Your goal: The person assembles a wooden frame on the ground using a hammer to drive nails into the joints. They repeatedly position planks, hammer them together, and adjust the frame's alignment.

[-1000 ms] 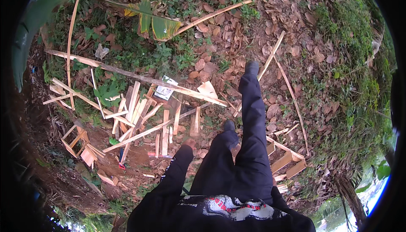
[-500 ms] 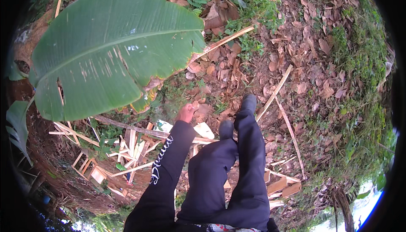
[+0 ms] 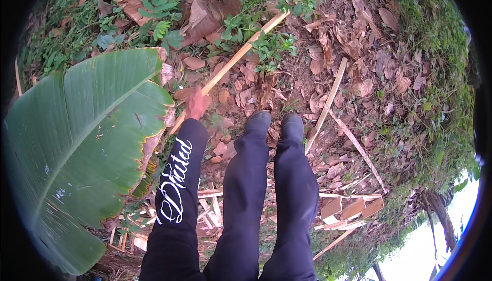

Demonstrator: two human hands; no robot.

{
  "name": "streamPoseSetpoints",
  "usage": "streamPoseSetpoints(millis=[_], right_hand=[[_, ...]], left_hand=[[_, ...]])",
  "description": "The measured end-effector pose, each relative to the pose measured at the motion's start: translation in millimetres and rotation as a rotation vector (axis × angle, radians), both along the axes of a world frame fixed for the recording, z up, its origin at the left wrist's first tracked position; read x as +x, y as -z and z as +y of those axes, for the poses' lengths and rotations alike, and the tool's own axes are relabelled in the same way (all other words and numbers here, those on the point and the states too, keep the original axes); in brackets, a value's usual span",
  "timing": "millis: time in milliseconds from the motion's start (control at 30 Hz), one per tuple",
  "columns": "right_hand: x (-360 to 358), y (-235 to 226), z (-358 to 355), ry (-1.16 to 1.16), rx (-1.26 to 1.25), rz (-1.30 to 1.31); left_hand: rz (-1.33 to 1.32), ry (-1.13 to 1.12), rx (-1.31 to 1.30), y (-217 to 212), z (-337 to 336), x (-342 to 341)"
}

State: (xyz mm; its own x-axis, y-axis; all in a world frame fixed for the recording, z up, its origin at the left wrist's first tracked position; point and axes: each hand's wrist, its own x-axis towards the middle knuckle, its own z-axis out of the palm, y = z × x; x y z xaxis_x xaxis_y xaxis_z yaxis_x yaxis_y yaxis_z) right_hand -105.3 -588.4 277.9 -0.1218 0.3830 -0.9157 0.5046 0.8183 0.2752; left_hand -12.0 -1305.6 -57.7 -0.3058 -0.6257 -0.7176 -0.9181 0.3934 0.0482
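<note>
My left hand (image 3: 196, 106) hangs at the end of a dark sleeve with white lettering, left of my boots. It overlaps a long pale wooden strip (image 3: 246, 49) that slants across the leaf litter. Whether the fingers touch the strip or are only above it, I cannot tell; they are smeared and partly hidden. A large green banana leaf (image 3: 97, 122) with torn, browned edges spreads just left of this hand. My right hand is out of view. My two dark boots (image 3: 258, 122) stand nearly side by side on the ground.
Two more wooden strips (image 3: 328, 101) meet at an angle right of my boots. Cut wood pieces (image 3: 353, 208) lie at the lower right, and more scrap wood (image 3: 212, 214) lies behind my legs. Dry leaves (image 3: 359, 86) cover the soil; green plants (image 3: 159, 4) grow at the upper left.
My view has shifted forward, and the banana leaf now sits lower and further left. My left hand has come over the long strip. The left boot has moved up level with the right.
</note>
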Motion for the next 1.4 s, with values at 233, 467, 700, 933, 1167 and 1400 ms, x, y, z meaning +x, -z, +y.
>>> streamPoseSetpoints(millis=[233, 467, 700, 933, 1167, 1400], right_hand=[[48.1, -56.4, -24.5, 0.119, -0.058, 0.024], [121.2, -95.6, -45.7, 0.313, -0.134, 0.121], [166.2, -130.4, -34.6, 0.455, -0.160, 0.159], [270.6, -135.7, -28.8, 0.735, -0.162, 0.216], [379.2, -144.3, -28.8, 1.036, -0.151, 0.266], [475.7, -120.5, -56.9, 1.739, 0.004, 0.310]], left_hand=[[0.469, -0.134, 0.207, -120.4, 63.1, -46.1], [0.404, -0.179, 0.557, -284.6, 80.6, -116.5], [0.654, -0.117, 0.718, -353.8, 102.5, -205.1], [0.556, 0.137, 0.852, -423.5, 224.7, -300.8], [0.521, 0.328, 0.893, -466.4, 417.5, -303.7], [0.474, 0.834, 0.777, -451.1, 539.9, -281.2]])
